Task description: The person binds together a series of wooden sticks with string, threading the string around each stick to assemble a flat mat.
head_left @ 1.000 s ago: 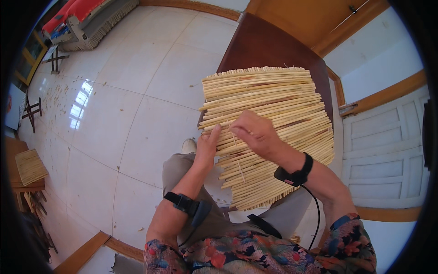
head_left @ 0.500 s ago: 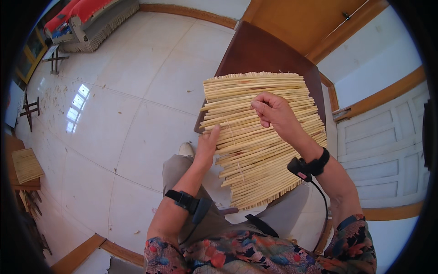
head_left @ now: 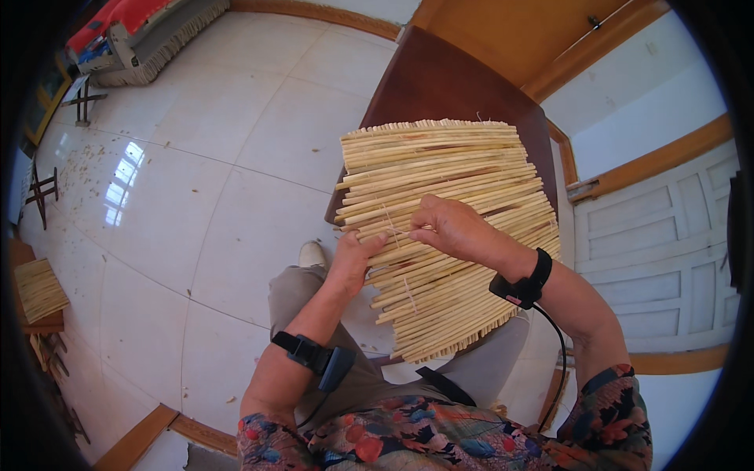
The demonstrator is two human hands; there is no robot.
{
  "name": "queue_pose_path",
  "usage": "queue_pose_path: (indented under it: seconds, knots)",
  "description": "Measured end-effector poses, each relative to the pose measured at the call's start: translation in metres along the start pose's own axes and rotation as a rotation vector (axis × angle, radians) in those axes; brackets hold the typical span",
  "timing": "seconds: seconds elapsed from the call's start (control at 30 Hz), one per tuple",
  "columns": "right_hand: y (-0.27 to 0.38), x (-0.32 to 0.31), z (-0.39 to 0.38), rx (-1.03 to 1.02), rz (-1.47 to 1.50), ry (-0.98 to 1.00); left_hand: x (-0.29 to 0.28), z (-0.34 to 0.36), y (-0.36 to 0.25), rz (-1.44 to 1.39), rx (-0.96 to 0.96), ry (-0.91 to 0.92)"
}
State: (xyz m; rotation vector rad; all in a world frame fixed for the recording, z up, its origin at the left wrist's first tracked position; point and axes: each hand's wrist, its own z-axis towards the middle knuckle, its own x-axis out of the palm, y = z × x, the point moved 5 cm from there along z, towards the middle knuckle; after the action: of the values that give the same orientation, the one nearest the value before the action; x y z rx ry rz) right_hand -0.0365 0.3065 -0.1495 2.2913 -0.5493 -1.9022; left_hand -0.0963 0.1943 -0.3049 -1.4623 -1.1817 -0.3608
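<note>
The right hand (head_left: 457,228) pinches the thin string (head_left: 399,231) while the left hand (head_left: 351,261) holds the stick mat (head_left: 459,294) by its left edge, so tugging too hard might snap the string.

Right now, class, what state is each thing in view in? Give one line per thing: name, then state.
Dark red-brown table: partly covered.
Flat straw-coloured stalk mat: spread out, partly overhanging the table.
Bare left hand: at the mat's left edge, grip unclear.
Bare right hand: fingertips pinched together on a thin pale thread.
Black arm straps: fastened, one per arm.
White tiled floor: littered with small bits.
</note>
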Motion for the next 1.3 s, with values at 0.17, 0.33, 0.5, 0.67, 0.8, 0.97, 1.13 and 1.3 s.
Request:
queue_pose_path:
  seconds: [0.17, 0.33, 0.5, 0.67, 0.8, 0.97, 1.13, 1.3]
  knots:
    - [0.004, 0.019, -0.004, 0.294, 0.489, 0.232, 0.000, -0.002, -0.001, -0.015, -0.006, -0.017]
    - [0.009, 0.020, -0.012, 0.252, 0.481, 0.119, 0.001, -0.002, -0.002, 0.010, -0.012, -0.031]
    - [0.006, 0.021, -0.012, 0.202, 0.473, 0.097, 0.000, -0.001, -0.002, 0.066, -0.007, -0.083]
    - [-0.004, 0.030, -0.017, 0.326, 0.527, 0.148, -0.004, 0.001, -0.003, 0.143, -0.038, -0.038]
    - [-0.026, 0.019, -0.022, 0.420, 0.605, 0.000, -0.004, -0.001, -0.003, 0.073, -0.082, -0.035]
    - [-0.050, 0.009, -0.049, 0.504, 0.855, -0.156, -0.006, -0.031, 0.013, -0.026, -0.140, 0.012]
    - [-0.048, 0.007, -0.066, 0.498, 1.071, -0.265, -0.004, -0.042, 0.024, 0.103, -0.136, -0.008]
    - [-0.030, -0.004, -0.082, 0.453, 1.120, -0.383, 0.007, -0.038, 0.013, -0.024, -0.164, -0.058]
